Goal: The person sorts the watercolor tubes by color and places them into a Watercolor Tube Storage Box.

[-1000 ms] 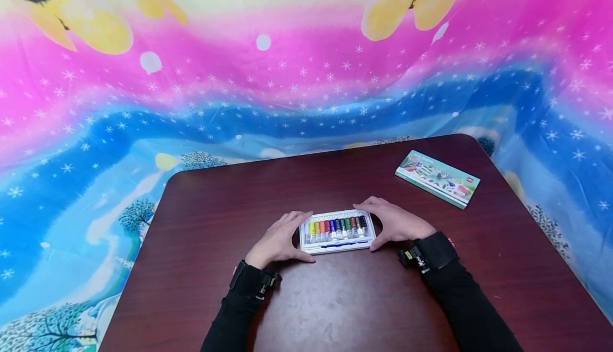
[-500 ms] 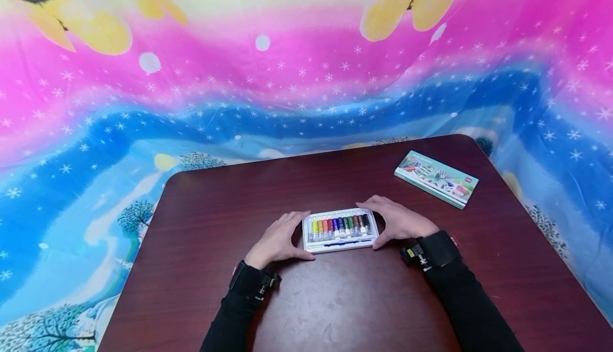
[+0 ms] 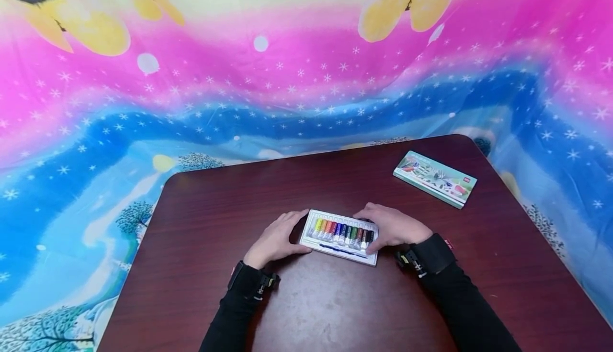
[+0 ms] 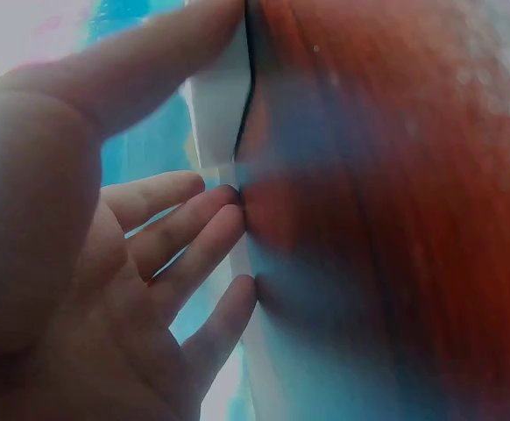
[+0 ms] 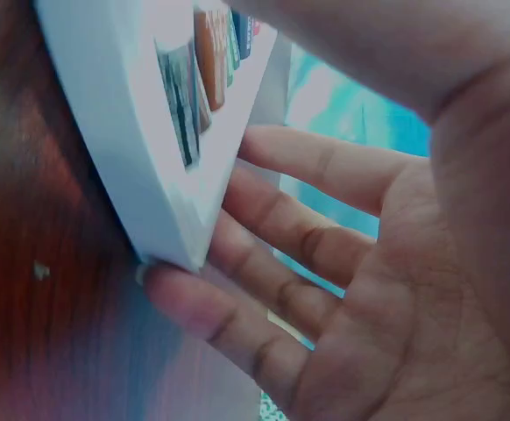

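item: white tray of paint tubes (image 3: 339,236), one row of coloured tubes with a blue brush in the front channel. location: middle of the dark wood counter (image 3: 335,309), near the front edge, lying skewed so its right end sits closer to the person.

left hand (image 3: 276,239): grip on the tray's left end, thumb along the near edge and fingers (image 4: 204,230) lightly curled against the end wall; the left wrist view shows fingertips touching the white rim.

right hand (image 3: 394,226): grip on the right end, thumb over the top rim and fingers (image 5: 264,219) curled under and beside the corner. the right wrist view shows this corner tipped up off the counter.

nearby: printed lid or sleeve of the paint box (image 3: 435,178), flat, well apart at the far right of the counter. patterned pink and blue cloth (image 3: 239,91) behind.

handling note, as a judgement: the tubes look loosely seated, so the tray is best kept close to level; both ends should be held with equal pressure, the raised right corner not tilted further, and thumbs kept off the tubes themselves. slow, even movement would keep the brush in its channel.
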`<action>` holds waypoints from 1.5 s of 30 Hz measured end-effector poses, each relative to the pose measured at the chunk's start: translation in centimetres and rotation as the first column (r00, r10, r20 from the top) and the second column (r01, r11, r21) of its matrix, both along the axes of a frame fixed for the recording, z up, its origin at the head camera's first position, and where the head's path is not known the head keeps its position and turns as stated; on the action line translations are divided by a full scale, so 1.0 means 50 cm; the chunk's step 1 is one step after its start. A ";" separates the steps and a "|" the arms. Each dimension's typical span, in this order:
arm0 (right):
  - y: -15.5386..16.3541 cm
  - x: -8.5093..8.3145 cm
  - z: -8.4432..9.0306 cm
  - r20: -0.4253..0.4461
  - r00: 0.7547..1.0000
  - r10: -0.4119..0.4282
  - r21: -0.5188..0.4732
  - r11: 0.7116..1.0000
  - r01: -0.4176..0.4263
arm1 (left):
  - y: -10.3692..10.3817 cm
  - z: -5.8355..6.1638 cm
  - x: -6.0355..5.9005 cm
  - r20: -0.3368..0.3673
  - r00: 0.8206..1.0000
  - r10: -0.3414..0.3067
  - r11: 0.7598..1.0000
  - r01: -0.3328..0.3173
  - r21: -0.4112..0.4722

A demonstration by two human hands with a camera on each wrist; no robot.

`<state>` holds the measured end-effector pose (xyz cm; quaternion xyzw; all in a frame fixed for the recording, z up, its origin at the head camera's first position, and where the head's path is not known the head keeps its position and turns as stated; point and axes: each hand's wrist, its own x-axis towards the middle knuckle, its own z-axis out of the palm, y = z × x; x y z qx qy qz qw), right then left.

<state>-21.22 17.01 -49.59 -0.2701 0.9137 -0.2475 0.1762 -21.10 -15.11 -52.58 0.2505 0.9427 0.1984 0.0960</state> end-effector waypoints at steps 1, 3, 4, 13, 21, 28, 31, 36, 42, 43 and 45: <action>-0.001 -0.001 -0.001 0.006 1.000 0.003 -0.004 1.000 -0.003 | 0.001 0.001 0.000 -0.005 1.000 0.003 1.000 -0.003 0.000; -0.003 -0.001 -0.002 0.016 1.000 0.016 -0.018 1.000 -0.016 | 0.004 0.002 -0.001 -0.020 1.000 0.011 1.000 -0.011 -0.004; -0.003 -0.002 -0.001 0.026 0.999 0.020 -0.028 0.999 -0.020 | 0.005 0.003 -0.001 -0.031 0.999 0.015 1.000 -0.015 -0.007; -0.014 -0.004 -0.006 0.091 0.995 0.036 -0.051 0.998 -0.031 | 0.017 0.003 -0.002 -0.120 0.992 0.047 0.999 -0.049 -0.017; -0.022 -0.001 -0.012 0.053 0.995 0.090 -0.034 0.995 -0.089 | 0.030 0.000 0.003 -0.143 0.989 0.035 0.995 -0.047 -0.084; -0.027 0.000 -0.015 0.090 0.990 0.104 -0.052 0.994 -0.100 | 0.035 -0.001 0.009 -0.153 0.988 -0.005 0.995 -0.011 -0.102; -0.031 0.001 -0.016 0.117 0.986 0.118 -0.074 0.991 -0.110 | 0.034 -0.002 0.011 -0.144 0.989 -0.026 0.996 0.012 -0.092; -0.034 0.002 -0.016 0.174 0.973 0.152 -0.128 0.983 -0.130 | 0.032 -0.002 0.011 -0.122 0.991 -0.053 0.997 0.046 -0.062; -0.038 0.006 -0.022 0.231 0.956 0.178 -0.170 0.975 -0.141 | 0.027 -0.003 0.010 -0.102 0.992 -0.074 0.996 0.070 -0.047; -0.039 0.007 -0.024 0.239 0.954 0.181 -0.176 0.974 -0.141 | 0.026 -0.002 0.010 -0.096 0.992 -0.077 0.996 0.073 -0.044; -0.041 0.008 -0.028 0.251 0.949 0.190 -0.186 0.972 -0.145 | 0.024 0.000 0.011 -0.078 0.994 -0.075 0.996 0.071 -0.049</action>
